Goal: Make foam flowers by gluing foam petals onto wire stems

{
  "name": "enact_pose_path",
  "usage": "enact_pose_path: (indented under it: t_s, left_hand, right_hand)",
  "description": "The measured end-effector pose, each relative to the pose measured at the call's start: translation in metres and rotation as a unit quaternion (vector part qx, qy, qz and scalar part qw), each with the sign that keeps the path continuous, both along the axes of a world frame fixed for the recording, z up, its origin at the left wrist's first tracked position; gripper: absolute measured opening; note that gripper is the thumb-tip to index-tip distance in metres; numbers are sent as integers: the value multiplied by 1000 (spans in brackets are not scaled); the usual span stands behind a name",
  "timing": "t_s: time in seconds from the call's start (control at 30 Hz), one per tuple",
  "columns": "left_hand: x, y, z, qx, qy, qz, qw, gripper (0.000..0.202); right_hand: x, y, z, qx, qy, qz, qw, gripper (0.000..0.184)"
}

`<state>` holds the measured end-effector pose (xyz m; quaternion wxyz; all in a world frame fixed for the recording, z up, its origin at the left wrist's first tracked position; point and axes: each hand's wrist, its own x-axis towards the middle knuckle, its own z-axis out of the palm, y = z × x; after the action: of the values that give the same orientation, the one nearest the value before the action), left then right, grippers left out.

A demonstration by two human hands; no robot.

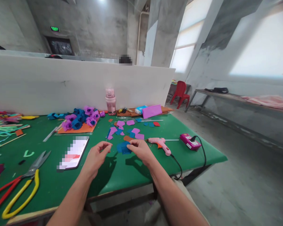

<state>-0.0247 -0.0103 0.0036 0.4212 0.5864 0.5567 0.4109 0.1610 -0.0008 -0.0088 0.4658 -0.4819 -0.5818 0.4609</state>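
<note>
My right hand [141,150] pinches a blue crepe paper piece [124,148] between thumb and fingers, just above the green tabletop. To the left of that piece, my left hand [99,155] has its thumb and fingertips pressed together; whatever they hold, if anything, is too small to make out. Beyond both hands lie scattered cut petals in purple [130,122], blue and brown. A pink glue gun [160,144] rests to the right of my right hand, with a clear stick in its back end.
Around my left side are a phone [74,153] and large red-and-yellow scissors [29,179]. Paper flowers [79,121] sit on orange paper. A pink bottle [110,102] stands by the white partition [82,83]. A purple socket box [190,142] with a black cable is near the right edge.
</note>
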Motion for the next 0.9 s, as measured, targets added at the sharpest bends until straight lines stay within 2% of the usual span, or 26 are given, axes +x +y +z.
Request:
enact_pose_path:
  t_s: [0.1,0.27,0.47,0.7,0.9]
  left_hand:
    - [3,-5,2,9,-49,6,999,32]
    - [20,-16,4,41,-26,-32,998,23]
    - [41,-26,0,-34,-126,-62,990,22]
    - [44,-23,-12,-23,-131,-5,991,24]
    - [43,-22,-15,-33,-156,15,987,23]
  right_hand:
    - [1,4,-3,-5,83,-26,996,17]
    - [4,8,-7,-36,199,-51,978,19]
    - [4,4,-3,-66,303,-67,948,20]
    - [-3,0,-1,-80,313,-46,945,17]
    - [-8,-1,-2,-79,326,-31,942,16]
